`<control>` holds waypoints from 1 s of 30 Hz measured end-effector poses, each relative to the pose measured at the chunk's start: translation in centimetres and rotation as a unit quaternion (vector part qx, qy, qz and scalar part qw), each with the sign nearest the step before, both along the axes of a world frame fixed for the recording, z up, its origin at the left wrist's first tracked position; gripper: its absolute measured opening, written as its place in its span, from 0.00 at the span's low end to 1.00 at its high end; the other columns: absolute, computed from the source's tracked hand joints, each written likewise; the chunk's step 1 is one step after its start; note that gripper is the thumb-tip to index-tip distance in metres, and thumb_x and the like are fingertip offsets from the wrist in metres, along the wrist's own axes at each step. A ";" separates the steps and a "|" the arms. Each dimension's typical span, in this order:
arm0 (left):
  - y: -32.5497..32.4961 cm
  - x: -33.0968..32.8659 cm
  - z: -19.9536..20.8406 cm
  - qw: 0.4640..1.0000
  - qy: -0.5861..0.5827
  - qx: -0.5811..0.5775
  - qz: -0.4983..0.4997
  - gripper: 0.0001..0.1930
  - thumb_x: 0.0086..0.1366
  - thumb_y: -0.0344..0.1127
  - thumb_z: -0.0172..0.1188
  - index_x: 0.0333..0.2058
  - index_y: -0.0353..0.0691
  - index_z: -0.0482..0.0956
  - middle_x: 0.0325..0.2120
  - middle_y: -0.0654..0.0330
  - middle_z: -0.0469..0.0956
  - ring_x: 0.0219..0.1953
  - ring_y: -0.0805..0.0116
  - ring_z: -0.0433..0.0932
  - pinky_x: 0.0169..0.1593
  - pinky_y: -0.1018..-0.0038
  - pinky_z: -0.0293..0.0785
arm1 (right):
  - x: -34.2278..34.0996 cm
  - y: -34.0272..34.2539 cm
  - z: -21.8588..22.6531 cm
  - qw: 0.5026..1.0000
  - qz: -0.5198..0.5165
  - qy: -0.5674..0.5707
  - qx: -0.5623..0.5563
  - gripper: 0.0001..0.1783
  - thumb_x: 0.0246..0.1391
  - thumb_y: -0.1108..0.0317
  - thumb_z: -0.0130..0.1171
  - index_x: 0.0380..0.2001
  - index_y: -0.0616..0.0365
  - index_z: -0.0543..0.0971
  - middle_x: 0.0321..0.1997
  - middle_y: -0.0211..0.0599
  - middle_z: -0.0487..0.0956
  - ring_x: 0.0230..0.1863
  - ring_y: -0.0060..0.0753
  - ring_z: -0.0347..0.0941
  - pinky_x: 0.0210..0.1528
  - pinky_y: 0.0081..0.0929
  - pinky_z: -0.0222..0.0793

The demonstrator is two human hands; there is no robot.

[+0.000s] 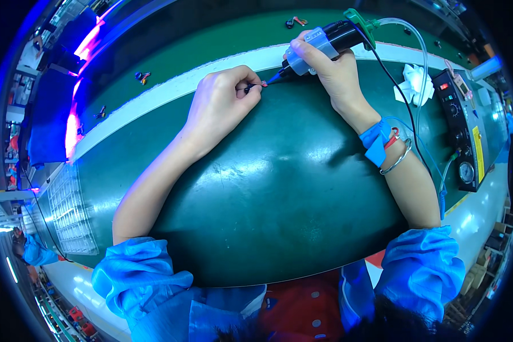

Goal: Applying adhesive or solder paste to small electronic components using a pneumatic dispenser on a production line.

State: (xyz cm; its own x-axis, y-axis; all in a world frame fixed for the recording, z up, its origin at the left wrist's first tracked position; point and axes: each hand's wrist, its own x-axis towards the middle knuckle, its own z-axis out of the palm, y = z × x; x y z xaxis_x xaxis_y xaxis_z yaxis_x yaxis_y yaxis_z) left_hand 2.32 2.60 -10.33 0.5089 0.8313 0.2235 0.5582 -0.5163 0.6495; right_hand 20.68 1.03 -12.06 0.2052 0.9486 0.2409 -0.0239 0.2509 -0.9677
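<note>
My left hand (222, 102) pinches a tiny dark part with a red end (255, 85) between thumb and fingertips, just above the dark green bench mat (279, 194). My right hand (328, 68) grips a pen-shaped dispensing tool (319, 45) with a clear barrel, a black body and a blue needle tip. The tip touches the small part. A clear tube (422, 51) and a black cable run from the tool's back end to the right. A blue wrist strap (377, 139), a red band and a metal bangle sit on my right wrist.
A black controller box (464, 128) with dial, gauge and yellow label stands at the right. A crumpled white wipe (413, 82) lies beside it. A clear compartment tray (68, 211) sits at the left. Small clips (142, 76) lie on the far green belt.
</note>
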 end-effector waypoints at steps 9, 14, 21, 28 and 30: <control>0.1 -0.1 -0.1 1.000 0.008 -0.004 0.000 0.07 0.47 0.30 0.54 0.24 0.33 0.74 0.11 0.57 0.67 0.16 0.67 0.68 0.24 0.73 0.64 | 0.0 0.0 0.0 1.000 0.001 -0.009 -0.004 0.15 0.42 0.60 0.60 0.32 0.57 0.74 0.29 0.32 0.76 0.30 0.19 0.70 0.33 0.15 0.62; 0.2 -0.3 0.0 1.000 0.002 0.001 -0.005 0.06 0.47 0.30 0.54 0.24 0.34 0.74 0.12 0.57 0.68 0.17 0.68 0.68 0.24 0.74 0.64 | -0.1 0.2 0.2 1.000 -0.013 0.001 0.009 0.16 0.42 0.59 0.60 0.32 0.57 0.74 0.29 0.30 0.75 0.31 0.16 0.68 0.32 0.14 0.60; 2.3 -1.5 0.9 0.995 -0.009 0.095 0.015 0.05 0.48 0.30 0.56 0.23 0.36 0.73 0.14 0.58 0.68 0.17 0.67 0.67 0.23 0.73 0.63 | 0.1 0.3 0.6 0.996 -0.058 0.071 0.010 0.17 0.42 0.59 0.60 0.33 0.58 0.74 0.30 0.32 0.76 0.32 0.19 0.68 0.35 0.15 0.60; 9.1 -5.0 -1.2 0.964 0.111 0.222 0.095 0.12 0.50 0.33 0.57 0.34 0.42 0.67 0.15 0.58 0.69 0.22 0.60 0.70 0.30 0.67 0.64 | 0.0 0.2 0.7 0.996 -0.038 0.082 0.000 0.17 0.43 0.60 0.59 0.33 0.59 0.72 0.29 0.36 0.76 0.31 0.22 0.70 0.33 0.18 0.62; 9.0 -4.9 -1.4 0.969 0.124 0.190 0.103 0.15 0.50 0.35 0.57 0.36 0.41 0.66 0.17 0.57 0.70 0.23 0.59 0.70 0.30 0.67 0.64 | 0.3 0.2 0.4 0.995 -0.045 0.087 -0.005 0.18 0.42 0.59 0.60 0.33 0.59 0.72 0.29 0.35 0.75 0.31 0.22 0.70 0.30 0.18 0.63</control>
State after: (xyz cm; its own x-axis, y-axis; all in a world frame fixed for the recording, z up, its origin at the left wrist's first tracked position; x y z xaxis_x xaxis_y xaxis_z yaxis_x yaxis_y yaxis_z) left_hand -2.57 11.61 -11.76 0.4171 0.8031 0.4254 0.7894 -0.5521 0.2683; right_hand 20.94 1.21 -11.64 0.3270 0.9268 0.1844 -0.1688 0.2493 -0.9536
